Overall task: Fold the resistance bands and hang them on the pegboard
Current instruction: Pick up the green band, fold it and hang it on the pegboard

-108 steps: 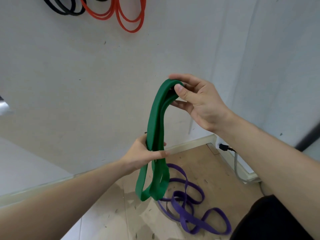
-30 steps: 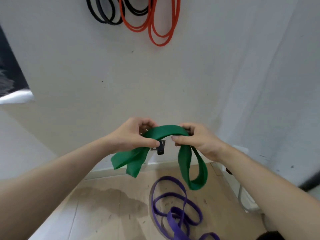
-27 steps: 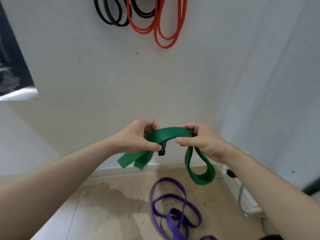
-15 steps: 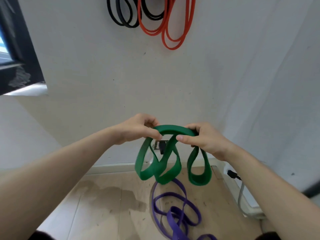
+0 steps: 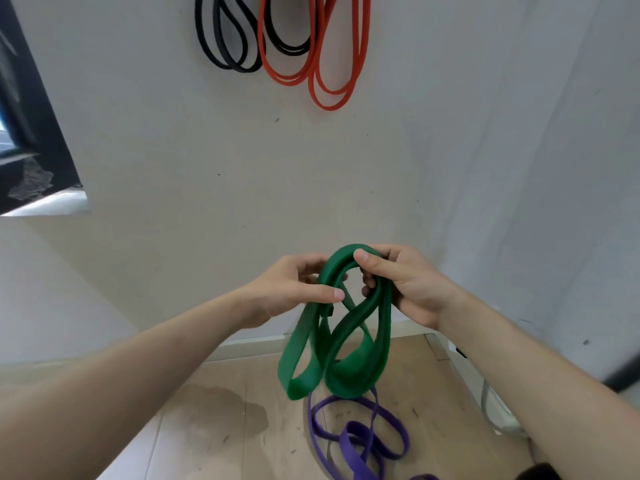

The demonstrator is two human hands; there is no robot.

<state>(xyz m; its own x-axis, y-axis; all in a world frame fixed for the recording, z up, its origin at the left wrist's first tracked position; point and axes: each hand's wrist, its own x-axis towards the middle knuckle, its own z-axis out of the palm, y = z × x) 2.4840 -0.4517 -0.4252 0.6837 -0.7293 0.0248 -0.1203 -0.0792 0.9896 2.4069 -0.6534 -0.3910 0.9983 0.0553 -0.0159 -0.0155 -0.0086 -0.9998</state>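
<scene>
Two loops of the green band (image 5: 296, 351) hang floppy above the floor (image 5: 207, 427), and the left hand (image 5: 291, 289) pinches its top bend while the right hand (image 5: 408, 285) curls round it, likely the best spot to hold such a soft, stretchy, light thing.

Bare left hand (image 5: 294, 289), right hand (image 5: 410, 285), forearms (image 5: 138, 375); dark garment (image 5: 540, 475) below.

Soft, even indoor light, fairly bright, without glare. The wall (image 5: 207, 161) above the grip looks warm cream, cooler grey-blue to its right. A window sill (image 5: 48, 202) up-left of the grip is washed-out white. The green band (image 5: 382, 341) is sharp; a dark bar (image 5: 623, 375) far right is smeared. Wide-lens bowing at edges.
</scene>
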